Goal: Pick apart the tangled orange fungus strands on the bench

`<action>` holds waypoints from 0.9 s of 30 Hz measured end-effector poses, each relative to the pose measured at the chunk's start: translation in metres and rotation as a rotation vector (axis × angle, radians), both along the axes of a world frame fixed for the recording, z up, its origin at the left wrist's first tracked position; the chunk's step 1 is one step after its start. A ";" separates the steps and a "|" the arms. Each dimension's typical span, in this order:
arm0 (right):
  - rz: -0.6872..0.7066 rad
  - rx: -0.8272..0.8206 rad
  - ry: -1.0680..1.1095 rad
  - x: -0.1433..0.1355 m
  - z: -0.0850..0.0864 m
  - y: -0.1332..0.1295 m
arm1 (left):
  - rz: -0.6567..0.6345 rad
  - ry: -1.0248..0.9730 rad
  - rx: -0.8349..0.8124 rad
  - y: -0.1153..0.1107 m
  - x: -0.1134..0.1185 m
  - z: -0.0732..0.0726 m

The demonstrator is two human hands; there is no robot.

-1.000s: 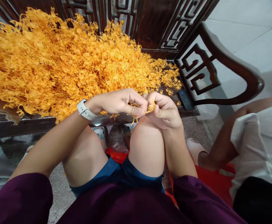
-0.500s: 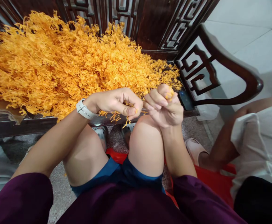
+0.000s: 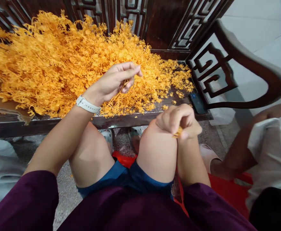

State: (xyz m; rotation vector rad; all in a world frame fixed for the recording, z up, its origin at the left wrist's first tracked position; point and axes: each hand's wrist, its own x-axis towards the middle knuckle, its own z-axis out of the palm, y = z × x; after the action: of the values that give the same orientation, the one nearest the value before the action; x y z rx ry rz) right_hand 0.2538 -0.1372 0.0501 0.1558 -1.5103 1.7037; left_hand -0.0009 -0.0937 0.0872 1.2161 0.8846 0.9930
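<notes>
A big heap of orange stringy sprigs (image 3: 65,64), curly and flower-like at their tips, lies on a dark wooden bench (image 3: 130,120). Over the front of the heap is my left hand (image 3: 119,78), a pale watch strap at its wrist. Its fingers are closed round a thin orange stem (image 3: 123,87) that hangs below the palm. My right hand (image 3: 182,118) is curled above my right knee, in front of the bench edge. A small orange piece (image 3: 178,132) shows pinched between its thumb and fingers. The two hands are apart.
The bench has a carved back (image 3: 164,25) and a curved armrest (image 3: 251,61). A dark phone-like slab (image 3: 198,102) lies by the armrest. Torn cardboard (image 3: 7,107) sits under the heap at left. Another person's leg (image 3: 241,147) is close on my right.
My hands have parted. The left has risen over the heap with an orange stem; the right has dropped toward my knee, turning over, with a small orange piece still in it.
</notes>
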 end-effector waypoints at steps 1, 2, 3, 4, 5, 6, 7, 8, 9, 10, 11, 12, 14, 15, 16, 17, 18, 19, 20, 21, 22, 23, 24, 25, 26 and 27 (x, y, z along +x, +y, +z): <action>-0.052 -0.091 0.029 0.002 0.000 0.003 | 0.039 -0.011 -0.030 0.001 0.001 0.001; -0.154 -0.230 0.050 0.005 0.000 0.006 | 0.063 -0.047 -0.065 0.002 0.001 0.003; -0.289 -0.384 0.064 0.006 0.000 0.011 | 0.073 -0.105 -0.100 0.003 0.001 0.005; -0.408 -0.504 0.057 0.007 -0.001 0.015 | 0.075 -0.176 -0.132 0.003 0.000 0.006; -0.505 -0.595 0.048 0.007 -0.002 0.019 | 0.073 -0.249 -0.160 0.003 -0.001 0.008; -0.586 -0.667 0.034 0.006 -0.003 0.023 | 0.073 -0.314 -0.182 0.002 -0.003 0.010; -0.643 -0.723 0.016 0.005 -0.005 0.025 | 0.077 -0.364 -0.196 0.002 -0.005 0.011; -0.687 -0.770 -0.003 0.003 -0.005 0.026 | 0.083 -0.397 -0.204 0.001 -0.007 0.013; -0.718 -0.808 -0.027 0.000 -0.005 0.025 | 0.091 -0.416 -0.209 0.000 -0.009 0.014; -0.738 -0.838 -0.054 -0.002 -0.005 0.023 | 0.100 -0.430 -0.215 0.000 -0.011 0.014; -0.756 -0.861 -0.073 -0.004 -0.004 0.021 | 0.112 -0.438 -0.223 -0.001 -0.013 0.015; -0.769 -0.873 -0.088 -0.007 -0.002 0.018 | 0.126 -0.446 -0.232 -0.001 -0.014 0.016; -0.775 -0.863 -0.130 -0.010 0.003 0.011 | 0.145 -0.468 -0.244 -0.002 -0.015 0.017; -0.763 -0.839 -0.164 -0.012 0.005 0.008 | 0.148 -0.487 -0.245 -0.002 -0.015 0.017; -0.744 -0.805 -0.206 -0.014 0.006 0.005 | 0.142 -0.507 -0.243 -0.002 -0.014 0.017; -0.721 -0.762 -0.251 -0.015 0.008 0.003 | 0.124 -0.525 -0.238 -0.002 -0.013 0.017; -0.697 -0.714 -0.293 -0.017 0.008 0.000 | 0.103 -0.537 -0.225 -0.002 -0.012 0.016; -0.678 -0.668 -0.325 -0.018 0.009 -0.002 | 0.085 -0.541 -0.203 -0.002 -0.010 0.015; -0.667 -0.625 -0.349 -0.020 0.008 -0.003 | 0.072 -0.536 -0.171 -0.002 -0.009 0.013; -0.662 -0.589 -0.368 -0.021 0.008 -0.004 | 0.066 -0.521 -0.134 -0.002 -0.008 0.011; -0.658 -0.562 -0.384 -0.023 0.007 -0.005 | 0.068 -0.500 -0.096 -0.001 -0.007 0.008; -0.652 -0.544 -0.398 -0.024 0.006 -0.006 | 0.076 -0.474 -0.064 -0.001 -0.007 0.006; -0.642 -0.534 -0.413 -0.024 0.005 -0.006 | 0.086 -0.447 -0.042 0.000 -0.006 0.004; -0.623 -0.527 -0.428 -0.025 0.005 -0.006 | 0.096 -0.419 -0.031 0.001 -0.007 0.003; -0.596 -0.521 -0.443 -0.025 0.004 -0.006 | 0.108 -0.392 -0.027 0.001 -0.007 0.002; -0.569 -0.514 -0.454 -0.025 0.004 -0.006 | 0.122 -0.368 -0.025 0.002 -0.008 0.001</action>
State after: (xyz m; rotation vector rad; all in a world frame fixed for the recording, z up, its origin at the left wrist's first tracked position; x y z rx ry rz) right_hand 0.2285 -0.1434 0.0540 -0.8972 -1.1963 1.6369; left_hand -0.0089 -0.0919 0.0886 0.9257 0.6823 1.2520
